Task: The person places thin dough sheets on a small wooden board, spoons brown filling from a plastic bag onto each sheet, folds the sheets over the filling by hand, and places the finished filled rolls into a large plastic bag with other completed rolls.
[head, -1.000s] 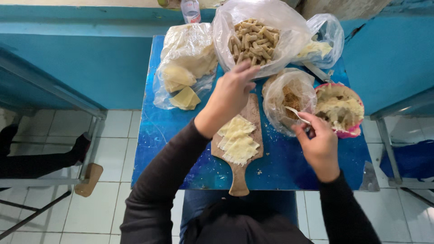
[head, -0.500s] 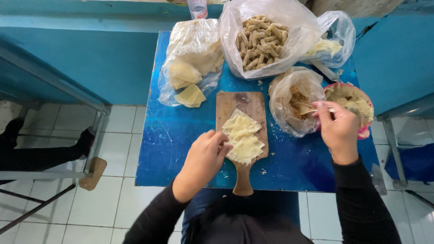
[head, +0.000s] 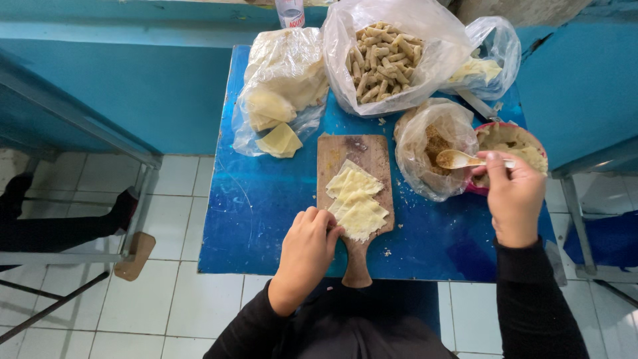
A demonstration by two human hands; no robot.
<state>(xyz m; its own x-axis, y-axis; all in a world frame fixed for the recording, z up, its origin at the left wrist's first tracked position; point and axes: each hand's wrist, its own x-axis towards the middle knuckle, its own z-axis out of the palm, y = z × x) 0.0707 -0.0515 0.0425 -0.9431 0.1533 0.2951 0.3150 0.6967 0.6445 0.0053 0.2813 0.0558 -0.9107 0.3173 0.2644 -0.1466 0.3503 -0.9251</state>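
I'm looking down at my left hand, curled, fingertips pinching the near edge of the stack of pale dough sheets lying on the wooden board. The board is sitting on the blue table, its handle pointing toward me. My right hand is closing its fingers round the spoon, holding it loaded and level over the gap between the small bag of crumbly filling and the pink bowl. Further out, the bag of folded sheets is slumping to the left, and the big bag of finished rolls is resting behind. My worry: the spoon tipping and dropping filling onto the table, or the thin sheets sticking together and tearing under my pinch.
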